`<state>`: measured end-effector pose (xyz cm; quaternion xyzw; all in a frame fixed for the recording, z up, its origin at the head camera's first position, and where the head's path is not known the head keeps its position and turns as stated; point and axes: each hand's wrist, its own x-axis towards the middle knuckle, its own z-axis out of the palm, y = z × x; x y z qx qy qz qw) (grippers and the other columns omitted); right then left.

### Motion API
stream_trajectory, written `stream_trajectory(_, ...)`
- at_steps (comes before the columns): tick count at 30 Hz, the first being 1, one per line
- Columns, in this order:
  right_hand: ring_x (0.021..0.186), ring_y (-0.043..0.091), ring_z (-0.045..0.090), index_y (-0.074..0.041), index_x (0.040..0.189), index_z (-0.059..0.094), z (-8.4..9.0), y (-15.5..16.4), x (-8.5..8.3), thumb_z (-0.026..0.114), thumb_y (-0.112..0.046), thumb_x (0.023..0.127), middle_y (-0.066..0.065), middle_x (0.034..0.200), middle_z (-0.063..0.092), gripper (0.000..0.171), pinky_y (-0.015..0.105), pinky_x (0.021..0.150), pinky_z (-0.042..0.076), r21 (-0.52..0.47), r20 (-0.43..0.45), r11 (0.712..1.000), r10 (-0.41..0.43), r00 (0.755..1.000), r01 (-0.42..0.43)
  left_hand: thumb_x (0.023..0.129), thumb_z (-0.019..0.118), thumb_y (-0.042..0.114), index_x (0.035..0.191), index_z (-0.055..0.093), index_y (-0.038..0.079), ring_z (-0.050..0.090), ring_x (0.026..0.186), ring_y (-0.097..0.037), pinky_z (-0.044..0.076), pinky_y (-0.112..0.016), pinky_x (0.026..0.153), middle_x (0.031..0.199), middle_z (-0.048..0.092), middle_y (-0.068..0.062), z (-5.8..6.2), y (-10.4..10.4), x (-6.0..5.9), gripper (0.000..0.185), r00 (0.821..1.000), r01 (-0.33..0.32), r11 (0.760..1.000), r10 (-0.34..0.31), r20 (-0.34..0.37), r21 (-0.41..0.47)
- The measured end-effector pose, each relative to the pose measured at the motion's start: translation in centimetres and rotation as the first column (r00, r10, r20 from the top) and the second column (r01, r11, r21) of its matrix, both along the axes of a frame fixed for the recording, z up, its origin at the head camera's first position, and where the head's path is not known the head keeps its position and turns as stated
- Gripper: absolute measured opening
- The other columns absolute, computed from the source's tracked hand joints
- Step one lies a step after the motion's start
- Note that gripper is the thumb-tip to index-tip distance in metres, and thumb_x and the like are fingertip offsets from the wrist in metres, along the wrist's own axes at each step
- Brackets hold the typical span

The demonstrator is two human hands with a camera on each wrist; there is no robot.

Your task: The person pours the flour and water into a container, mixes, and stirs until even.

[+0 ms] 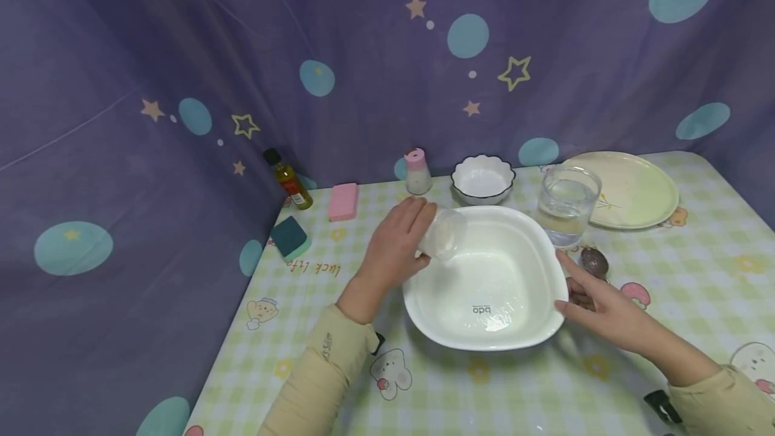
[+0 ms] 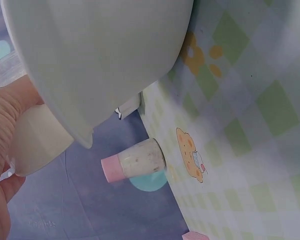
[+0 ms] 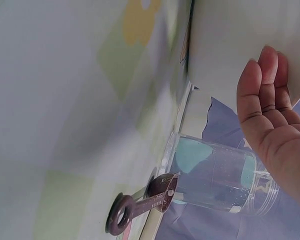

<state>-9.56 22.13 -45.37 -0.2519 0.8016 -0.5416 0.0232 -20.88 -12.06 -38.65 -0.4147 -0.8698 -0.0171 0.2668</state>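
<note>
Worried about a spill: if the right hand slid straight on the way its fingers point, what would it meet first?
Probably the glass of water: the right hand, resting against the white basin, points toward it, though depth is unclear.

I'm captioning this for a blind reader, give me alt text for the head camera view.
A left hand tips a small cup over a big white bowl on a checked table, while the right hand steadies the bowl's rim. Behind stand a glass of water, a plate and a small bowl.

The left hand (image 1: pixel 396 247) tips a small cup (image 1: pixel 444 237) over the white basin (image 1: pixel 484 328) — right hand (image 1: pixel 596 308) steadying its rim.
</note>
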Motion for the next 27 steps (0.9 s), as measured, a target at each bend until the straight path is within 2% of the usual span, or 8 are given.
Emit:
stream_trajectory(9, 0.097, 0.006, 0.065, 0.003, 0.155, 0.005, -0.1, 0.1, 0.0, 0.059, 0.003, 0.095, 0.026, 0.113, 0.065, 0.081, 0.019, 0.075, 0.052, 0.002, 0.001, 1.0, 0.003, 1.0, -0.003, 0.06, 0.093, 0.027, 0.139, 0.043, 0.005, 0.041, 0.132, -0.033, 0.024, -0.038, 0.115, 0.139, 0.047, -0.016, -0.2, 0.4, 0.2, 0.096, 0.999, -0.024, 0.998, 0.022, -0.038, -0.065)
stream_trajectory(15, 0.097, 0.006, 0.065, 0.0, 0.155, 0.005, 0.0, 0.1, 0.0, 0.059, 0.002, 0.095, 0.025, 0.113, 0.065, 0.081, 0.02, 0.075, 0.052, 0.007, 0.003, 1.0, -0.001, 1.0, 0.001, 0.063, 0.091, 0.027, 0.14, 0.042, 0.005, 0.039, 0.134, -0.033, 0.024, -0.039, 0.115, 0.14, 0.045, -0.016, 0.7, 0.6, 0.2, 0.095, 0.995, -0.048, 0.995, 0.04, -0.093, -0.093)
stream_trajectory(20, 0.097, 0.005, 0.064, 0.0, 0.155, 0.005, 0.0, 0.1, 0.0, 0.059, 0.002, 0.095, 0.025, 0.113, 0.065, 0.081, 0.019, 0.076, 0.052, 0.01, 0.008, 1.0, -0.005, 1.0, 0.005, 0.063, 0.091, 0.022, 0.14, 0.042, 0.006, 0.039, 0.133, -0.033, 0.023, -0.038, 0.115, 0.14, 0.046, -0.017, 0.9, 0.7, 0.2, 0.092, 0.996, -0.017, 0.996, 0.009, -0.092, -0.088)
stream_trajectory(27, 0.098, 0.005, 0.064, 0.001, 0.155, 0.005, 0.0, 0.1, 0.0, 0.059, 0.002, 0.095, 0.027, 0.115, 0.064, 0.081, 0.019, 0.076, 0.051, 0.008, 0.004, 1.0, -0.003, 1.0, 0.003, 0.063, 0.089, 0.019, 0.139, 0.046, 0.005, 0.041, 0.131, -0.035, 0.025, -0.04, 0.114, 0.137, 0.048, -0.017, 0.1, 1.1, 0.1, 0.088, 0.997, 0.022, 0.993, -0.03, -0.072, -0.115)
